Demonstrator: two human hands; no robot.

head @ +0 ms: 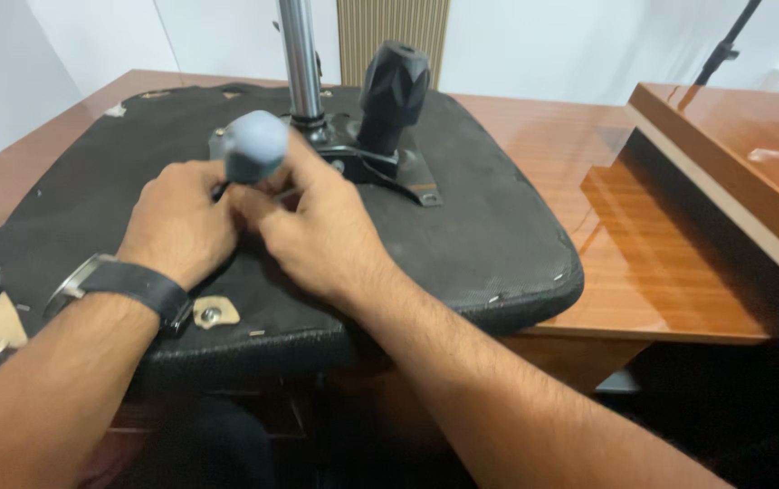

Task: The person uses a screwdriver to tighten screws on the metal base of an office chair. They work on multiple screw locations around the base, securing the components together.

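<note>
Glossy reddish-brown wooden tabletop [534, 136] across the whole view, with a raised wooden ledge [724, 127] of the same finish at the right edge. On the tabletop, upside down and covering most of its left half: a black fabric chair seat [480, 235], worn in places, torn spots along the left edge, front rim hanging just over the near edge of the tabletop. At the middle of the seat, a black metal mounting plate [398, 172], bolted down. Rising from that plate, upright and out of the top of the view: a shiny chrome post [299, 54]. Just right of the post, tilted slightly: a black ribbed knob [394, 86] on the same plate. Just left of the post: a grey rounded knob [256, 145] on the end of a lever, standing directly above the two hands. Left hand [176, 222] curled, knuckles up, fingertips pinched in under the grey knob; right hand [317, 226] likewise curled, thumb and fingers pressed to the same spot, touching the left. Both closed around something small beneath the grey knob; exactly what, hidden by the fingers. Black-strapped wristwatch [122, 282] on the left wrist. Near that wrist, a small tan patch with a screw [215, 313] on the seat.
</note>
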